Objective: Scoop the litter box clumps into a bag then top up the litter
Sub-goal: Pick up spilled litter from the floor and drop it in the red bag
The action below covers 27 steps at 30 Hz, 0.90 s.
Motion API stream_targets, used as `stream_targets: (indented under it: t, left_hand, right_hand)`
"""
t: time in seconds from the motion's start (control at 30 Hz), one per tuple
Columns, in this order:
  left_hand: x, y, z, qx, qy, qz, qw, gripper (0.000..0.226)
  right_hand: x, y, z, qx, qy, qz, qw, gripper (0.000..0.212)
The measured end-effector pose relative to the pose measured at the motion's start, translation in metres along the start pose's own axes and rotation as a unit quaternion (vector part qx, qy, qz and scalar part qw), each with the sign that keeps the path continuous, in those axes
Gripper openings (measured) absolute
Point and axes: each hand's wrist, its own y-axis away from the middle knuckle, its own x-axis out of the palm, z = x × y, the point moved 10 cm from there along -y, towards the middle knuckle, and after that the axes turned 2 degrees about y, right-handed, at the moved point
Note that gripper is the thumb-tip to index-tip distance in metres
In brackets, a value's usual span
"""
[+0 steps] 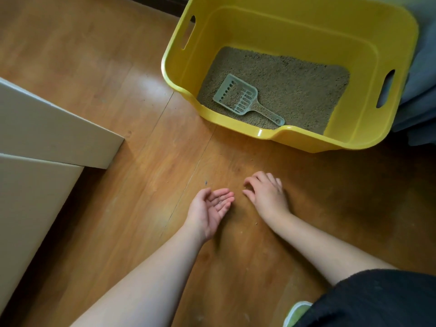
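Note:
A yellow litter box (368, 67) stands on the wooden floor at the upper right, with brown-grey litter (295, 86) covering its bottom. A pale slotted scoop (238, 96) lies on the litter near the front wall, handle pointing right. Below the box, my left hand (210, 212) is held palm up and cupped just above the floor, with a few grains on the fingers. My right hand (267, 193) is palm down beside it, fingertips touching the floor. Neither hand holds the scoop.
A white cabinet or drawer front (47, 138) juts in from the left. Grey fabric (422, 90) lies behind the box on the right. A few stray grains (256, 223) dot the floor near my hands. Dark clothing (377, 300) fills the lower right corner.

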Motion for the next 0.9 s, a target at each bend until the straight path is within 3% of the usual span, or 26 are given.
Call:
stream_targets:
  t: [0.13, 0.3, 0.57, 0.9]
  left_hand:
    - [-0.005, 0.001, -0.008, 0.013, 0.029, 0.003, 1.0, 0.047]
    - [-0.013, 0.005, -0.017, 0.032, 0.05, 0.004, 0.998, 0.048]
    - [0.0, 0.008, -0.009, 0.026, 0.05, 0.033, 0.998, 0.049]
    - [0.002, 0.011, -0.012, 0.041, 0.05, 0.047, 0.997, 0.049]
  right_hand:
    - [-0.002, -0.005, 0.004, -0.023, 0.011, -0.004, 1.0, 0.009]
    - [-0.018, -0.013, 0.009, -0.028, -0.083, 0.01, 0.996, 0.007]
    - [-0.011, -0.009, -0.001, -0.05, 0.016, 0.061, 0.997, 0.027]
    - [-0.012, -0.009, 0.005, -0.058, 0.053, 0.02, 0.997, 0.012]
